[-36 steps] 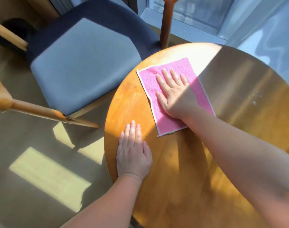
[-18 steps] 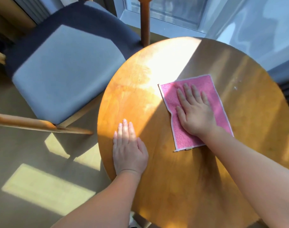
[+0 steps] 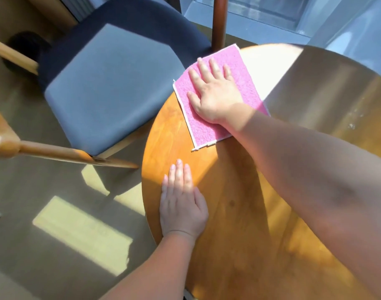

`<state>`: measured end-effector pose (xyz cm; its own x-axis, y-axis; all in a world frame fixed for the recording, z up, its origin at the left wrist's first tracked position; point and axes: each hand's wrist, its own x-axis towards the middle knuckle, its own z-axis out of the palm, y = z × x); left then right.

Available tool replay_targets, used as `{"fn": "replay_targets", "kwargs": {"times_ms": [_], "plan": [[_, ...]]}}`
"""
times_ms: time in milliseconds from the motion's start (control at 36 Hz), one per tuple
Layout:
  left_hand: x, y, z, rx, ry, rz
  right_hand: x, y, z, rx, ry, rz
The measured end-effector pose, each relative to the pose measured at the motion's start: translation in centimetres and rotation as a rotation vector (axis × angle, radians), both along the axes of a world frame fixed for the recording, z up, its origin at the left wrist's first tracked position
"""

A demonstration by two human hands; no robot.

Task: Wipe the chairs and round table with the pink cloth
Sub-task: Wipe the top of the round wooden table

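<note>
Pushes pink cloth (image 3: 205,131) from mid-table to round table's (image 3: 239,202) far-left rim, long axis pointing away; presses with right hand (image 3: 215,94), fingers spread; braces left hand (image 3: 182,204) flat.

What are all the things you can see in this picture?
round table: one, orange-brown wood, right of the middle.
pink cloth: one, pink, at the table's far left edge.
chair: one, grey seat and wooden frame, left of the table.
wooden post: one, dark brown, upright behind the table.
window: one, pale frame, top right.
floor: one, tan with sun patches, bottom left.
left hand: one, flat on the table's near left edge.
right hand: one, pressing flat on the cloth.
</note>
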<state>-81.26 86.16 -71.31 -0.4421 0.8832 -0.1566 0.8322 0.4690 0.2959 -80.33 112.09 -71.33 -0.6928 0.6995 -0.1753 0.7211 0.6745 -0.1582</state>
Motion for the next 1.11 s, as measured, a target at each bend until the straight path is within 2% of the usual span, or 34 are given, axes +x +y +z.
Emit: {"fn": "replay_targets", "kwargs": {"times_ms": [250,500,667,944,1111], "plan": [[0.0,0.0,0.1,-0.022,0.012,-0.004,1.6,0.5,-0.4,0.004,0.023,-0.052],[0.1,0.0,0.2,0.022,-0.005,-0.006,9.9,0.0,-0.9,-0.005,-0.011,-0.261],[0.2,-0.1,0.1,0.009,0.017,-0.004,16.8,-4.0,-0.9,-0.025,0.020,-0.443],[0.5,0.1,1.1,0.009,0.017,-0.003,27.5,-13.8,-0.4,-0.060,-0.085,-0.692],[1.0,0.5,1.6,-0.013,0.041,0.010,29.3,-15.4,-0.5,-0.068,-0.117,-0.732]]}}
